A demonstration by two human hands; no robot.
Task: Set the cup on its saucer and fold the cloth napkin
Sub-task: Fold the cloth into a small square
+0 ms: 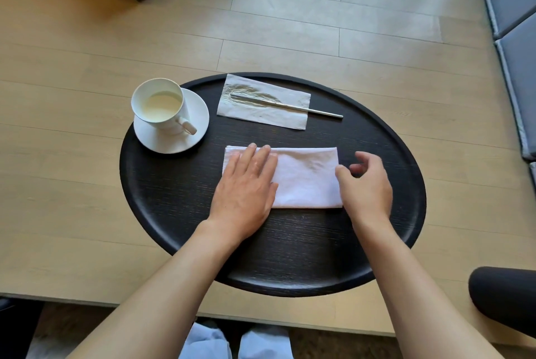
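Note:
A white cup holding a pale liquid stands on its white saucer at the left of the round black table, handle pointing to the right front. A white cloth napkin lies folded into a flat rectangle in the middle of the table. My left hand rests flat on the napkin's left part, fingers together. My right hand hovers at the napkin's right edge, fingers curled and apart, thumb touching the cloth's edge, holding nothing.
A paper napkin lies at the table's far side with a silver utensil on it, its handle sticking out to the right. Wooden floor surrounds the table. Grey cushions sit at the right, a dark armrest at lower right.

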